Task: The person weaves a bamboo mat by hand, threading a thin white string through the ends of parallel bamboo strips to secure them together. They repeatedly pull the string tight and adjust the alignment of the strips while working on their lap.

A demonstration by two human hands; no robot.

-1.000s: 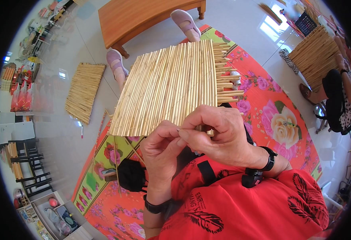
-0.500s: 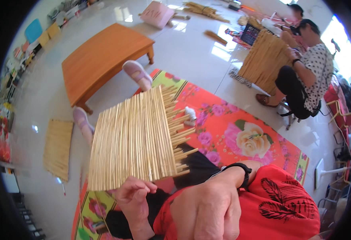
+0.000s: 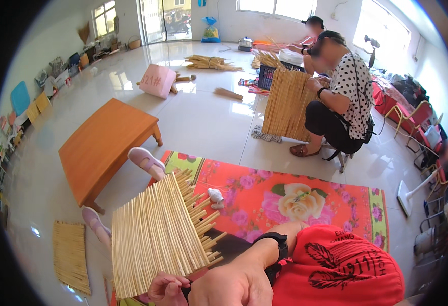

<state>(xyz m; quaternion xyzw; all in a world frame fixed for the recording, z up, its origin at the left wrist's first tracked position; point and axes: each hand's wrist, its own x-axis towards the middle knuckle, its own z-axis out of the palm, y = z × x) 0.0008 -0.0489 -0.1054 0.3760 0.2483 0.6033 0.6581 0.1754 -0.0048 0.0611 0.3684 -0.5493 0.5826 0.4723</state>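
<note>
A panel of straw-coloured stalks point(image 3: 155, 232) laid side by side rests across my legs, its right edge ragged with uneven stalk ends. My left hand point(image 3: 167, 286) is at its lower edge, fingertips curled together; whatever they pinch is too small to make out. Close in front of me, my right hand point(image 3: 229, 286) is closed in a fist, knuckles up, its fingertips hidden. A black band point(image 3: 280, 246) circles the right wrist. Just past the ragged ends, a small white bundle point(image 3: 215, 196) lies on the red floral mat point(image 3: 244, 186).
A low wooden table point(image 3: 106, 145) stands ahead on the left. Another stalk panel point(image 3: 71, 255) lies on the floor at far left. Ahead right, a seated person point(image 3: 349, 86) handles an upright stalk panel point(image 3: 286, 104), with a second person point(image 3: 313, 30) behind. A pink block point(image 3: 157, 80) sits beyond the table.
My view has tilted up, so the room's far wall and windows now show and my hands sit lower in the picture. Both hands stay closed near the panel's lower edge.
</note>
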